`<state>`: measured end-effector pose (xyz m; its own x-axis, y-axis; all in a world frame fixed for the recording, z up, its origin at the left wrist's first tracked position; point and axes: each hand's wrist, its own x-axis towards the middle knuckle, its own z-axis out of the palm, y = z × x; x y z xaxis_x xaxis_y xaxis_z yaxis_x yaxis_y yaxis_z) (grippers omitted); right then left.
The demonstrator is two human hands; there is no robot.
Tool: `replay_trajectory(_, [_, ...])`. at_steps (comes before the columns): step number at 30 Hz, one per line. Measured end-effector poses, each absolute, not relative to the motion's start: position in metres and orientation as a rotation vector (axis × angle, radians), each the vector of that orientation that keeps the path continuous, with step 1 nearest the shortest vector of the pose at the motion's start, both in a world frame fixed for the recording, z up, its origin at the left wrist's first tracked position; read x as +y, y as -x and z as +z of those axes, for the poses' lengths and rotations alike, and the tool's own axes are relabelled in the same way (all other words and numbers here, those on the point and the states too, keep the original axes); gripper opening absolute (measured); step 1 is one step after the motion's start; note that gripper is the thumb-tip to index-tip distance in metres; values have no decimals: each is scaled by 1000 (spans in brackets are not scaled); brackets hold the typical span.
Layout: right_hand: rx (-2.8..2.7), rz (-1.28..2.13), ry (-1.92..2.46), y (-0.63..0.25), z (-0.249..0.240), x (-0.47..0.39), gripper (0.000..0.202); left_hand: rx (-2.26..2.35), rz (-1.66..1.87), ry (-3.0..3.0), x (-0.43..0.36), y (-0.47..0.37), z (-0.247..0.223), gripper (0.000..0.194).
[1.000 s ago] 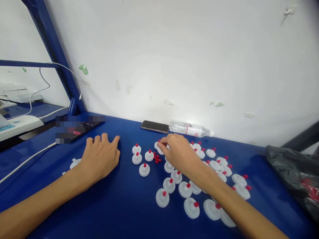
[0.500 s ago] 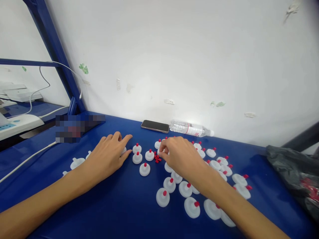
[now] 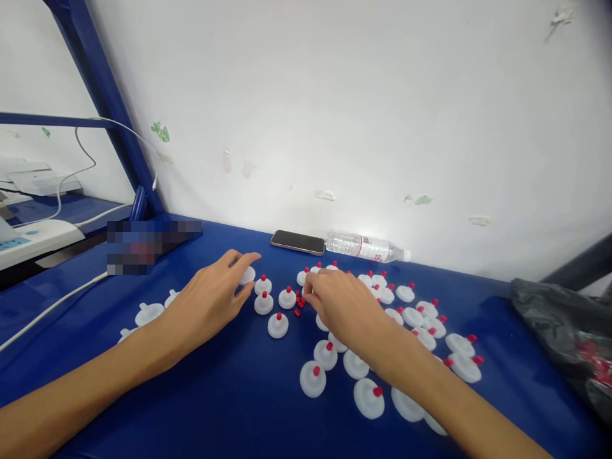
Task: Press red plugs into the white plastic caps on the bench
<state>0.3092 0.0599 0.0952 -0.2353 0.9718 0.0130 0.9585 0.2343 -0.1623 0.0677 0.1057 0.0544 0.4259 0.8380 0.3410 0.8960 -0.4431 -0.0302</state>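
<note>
Left hand: the left hand [image 3: 210, 299] lies palm down on the blue table [image 3: 229, 408], fingers loosely curled, its fingertips [image 3: 248, 258] closed lightly over a plain white cap [image 3: 247, 275] that shows no red tip. Whether the cap is lifted or resting on the table I cannot tell.

Right hand: the right hand [image 3: 347, 306] is knuckles up, fingers bent and drawn together toward the thumb at the pile of loose red plugs [image 3: 299, 303]. The pinch point is hidden by the hand itself, so I cannot tell if a plug is between the fingertips.

Key relation: the red plugs lie just left of the right hand's fingertips and to the right of the left hand; the right hand is the nearer of the 2. The white cap sits at the far tip of the left hand, apart from the plugs, with 3 capped pieces [image 3: 264, 303] between them.

Around: many white caps with red plugs fitted [image 3: 368, 398] spread under and right of the right forearm. A few unplugged white caps [image 3: 149, 313] lie beside the left wrist.

Far edge: a phone [image 3: 297, 242] and a lying water bottle [image 3: 366, 247] by the wall.
</note>
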Motion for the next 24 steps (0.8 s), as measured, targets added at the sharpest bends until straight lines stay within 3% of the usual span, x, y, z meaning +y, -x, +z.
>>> replay_trajectory(3, [-2284, 251, 1770, -311, 102, 59, 22, -1217, -807, 2525, 105, -72, 54, 43])
replay_trajectory(6, [-2077, 562, 1535, -310, 108, 57, 17, -973, -992, 2529, 101, -75, 55, 40])
replay_trajectory(8, [-1933, 719, 1386, -308, 111, 57, 9, -902, -1027, 2553, 99, -76, 56, 40])
replay_trajectory(12, [-1849, 739, 1250, -306, 114, 57, 19, -820, -1082, 2585, 96, -76, 57, 40])
replay_trajectory(24, [-1650, 1066, 1023, -303, 107, 60, 6, -860, -1242, 2614, 91, -75, 55, 45])
